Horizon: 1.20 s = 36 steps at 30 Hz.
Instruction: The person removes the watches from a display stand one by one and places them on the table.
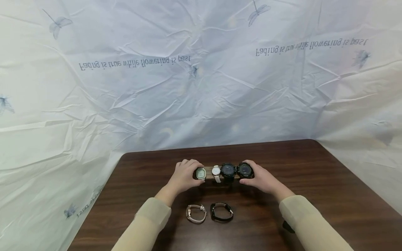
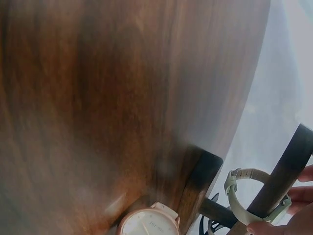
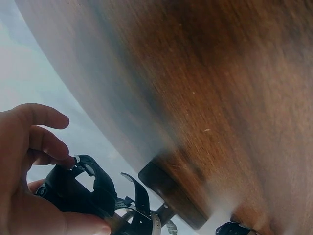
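Hands grip the two ends of a wooden watch stand (image 1: pixel 209 173) that sits on the dark wooden table (image 1: pixel 329 195), towards its far edge. The left hand (image 1: pixel 183 177) curls its fingers round the stand's left end, beside a square-faced pale green watch (image 1: pixel 201 173); in the left wrist view its fingertips (image 2: pixel 261 228) pinch the bar where that watch's strap loops round it. The right hand (image 1: pixel 262 179) wraps the right end, fingers curled against a black round watch (image 1: pixel 245 170); the right wrist view shows them closing on that watch's strap. Between these two on the bar hang a white watch (image 1: pixel 216 172) and a second black watch (image 1: pixel 228 170), the four side by side and almost touching. Nearer the person, apart from the stand, two more lie flat on the table: a pink-strapped watch (image 1: pixel 196 213) on the left and a black slim watch (image 1: pixel 221 211) just to its right. Crumpled pale sheeting (image 1: pixel 201 87) with printed dragonflies rises behind the table.
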Tool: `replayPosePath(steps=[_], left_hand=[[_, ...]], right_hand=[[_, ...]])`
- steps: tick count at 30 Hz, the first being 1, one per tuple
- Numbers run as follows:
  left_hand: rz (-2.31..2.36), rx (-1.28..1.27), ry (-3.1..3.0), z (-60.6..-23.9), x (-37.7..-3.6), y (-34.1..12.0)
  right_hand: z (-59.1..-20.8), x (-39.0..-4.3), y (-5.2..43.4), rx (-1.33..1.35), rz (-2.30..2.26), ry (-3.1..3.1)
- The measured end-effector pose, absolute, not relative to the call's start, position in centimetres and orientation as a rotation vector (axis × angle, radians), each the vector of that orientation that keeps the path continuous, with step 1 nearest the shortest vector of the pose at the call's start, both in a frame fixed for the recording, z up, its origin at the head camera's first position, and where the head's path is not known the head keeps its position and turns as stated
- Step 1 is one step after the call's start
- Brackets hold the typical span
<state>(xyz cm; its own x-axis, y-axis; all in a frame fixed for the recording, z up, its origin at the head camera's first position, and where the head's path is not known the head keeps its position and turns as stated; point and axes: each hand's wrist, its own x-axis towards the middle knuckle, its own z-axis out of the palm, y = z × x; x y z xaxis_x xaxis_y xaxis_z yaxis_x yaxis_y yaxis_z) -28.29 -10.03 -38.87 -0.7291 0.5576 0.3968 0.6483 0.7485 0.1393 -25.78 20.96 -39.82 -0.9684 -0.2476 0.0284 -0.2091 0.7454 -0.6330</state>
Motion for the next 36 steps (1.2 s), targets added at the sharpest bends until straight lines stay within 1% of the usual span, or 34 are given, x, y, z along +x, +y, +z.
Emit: replayPosePath(steps=[24,36], left_hand=[[-0.500,-0.859,-2.587,-39.3,-28.0,-14.0],[-0.481,-0.879,-2.568,-39.0,-28.0,-14.3]], right_hand=[[-39.8,-25.7,20.8,-0.394,-1.048,2.884],[-39.9,-25.7,20.8,-0.384,-1.039,2.896]])
